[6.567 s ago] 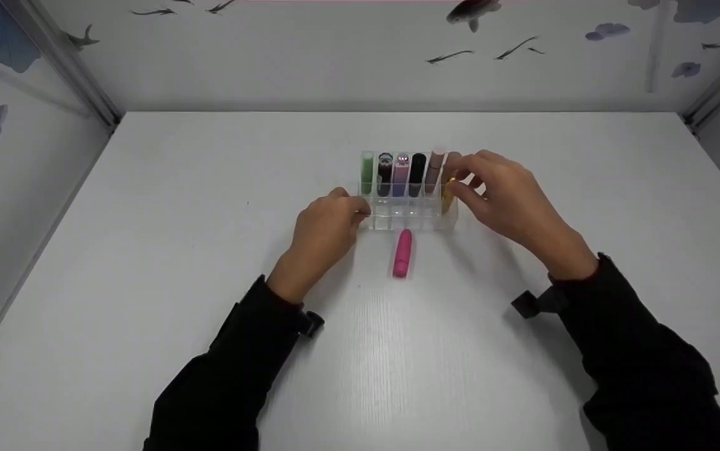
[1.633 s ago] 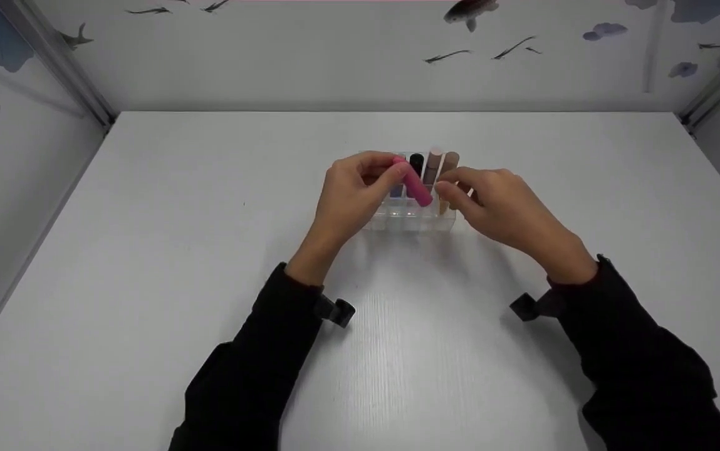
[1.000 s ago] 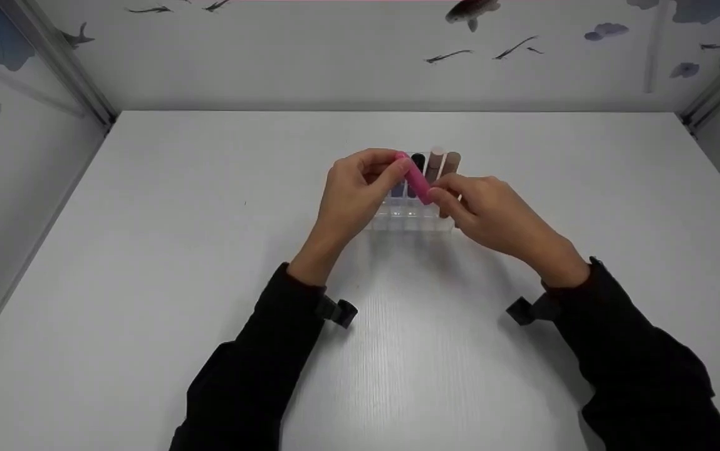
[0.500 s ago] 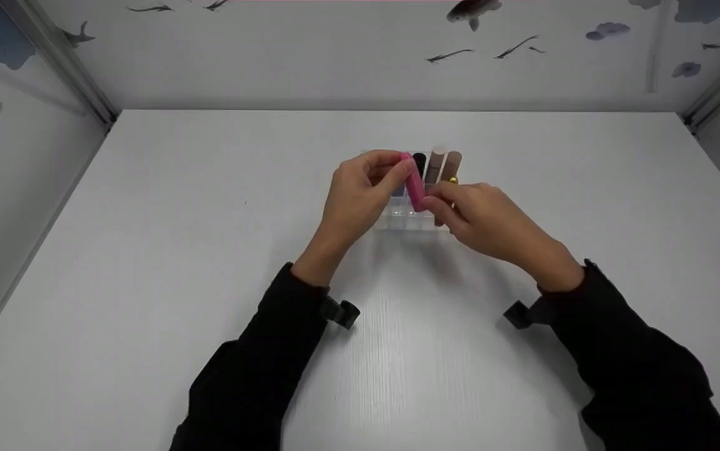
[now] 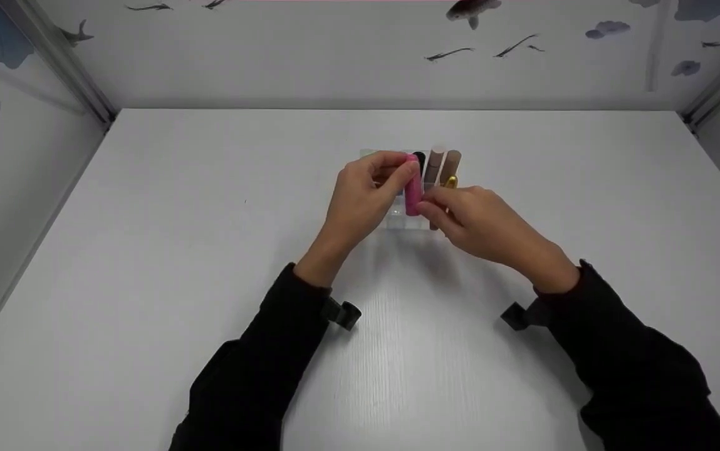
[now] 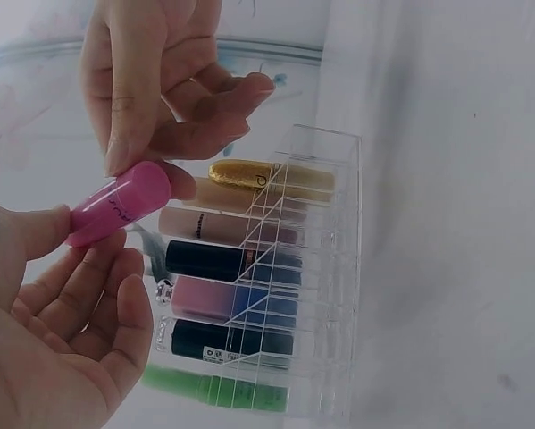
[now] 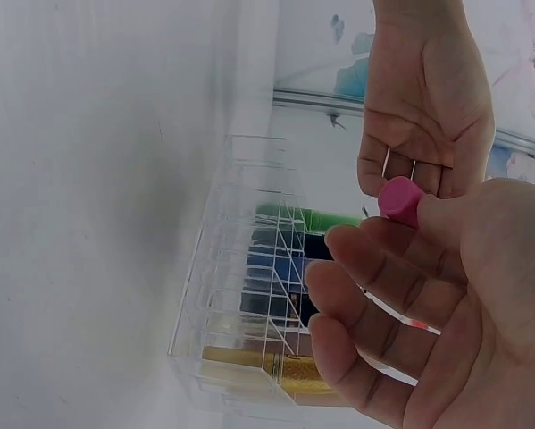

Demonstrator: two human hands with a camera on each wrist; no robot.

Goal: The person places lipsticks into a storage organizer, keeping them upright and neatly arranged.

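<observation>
Above the front of a clear divided rack [image 5: 397,222], a pink lipstick tube [image 5: 413,195] is held nearly upright. My left hand [image 5: 363,195] pinches its upper end between thumb and fingers. My right hand [image 5: 485,222] has thumb and forefinger on its lower end, its other fingers loosely bent in the right wrist view. Inside the rack stand a gold tube [image 6: 249,174], a brown-pink tube [image 6: 213,225], black tubes [image 6: 209,261], a pink-and-blue tube [image 6: 222,299] and a green tube [image 6: 213,389]. In the head view my left hand hides the rack's left part.
The rack stands on a white table [image 5: 146,250] toward its back. Behind rises a white panel [image 5: 309,56] with fish and flower prints, and a similar panel [image 5: 27,138] borders the left side. Dark wrist cameras [image 5: 344,315] sit on both sleeves.
The pink lipstick, earlier lying before the rack, is now up in my left hand. My right hand has left the gold tube and taken its lower end. The lipstick has swung from slanted to nearly upright.
</observation>
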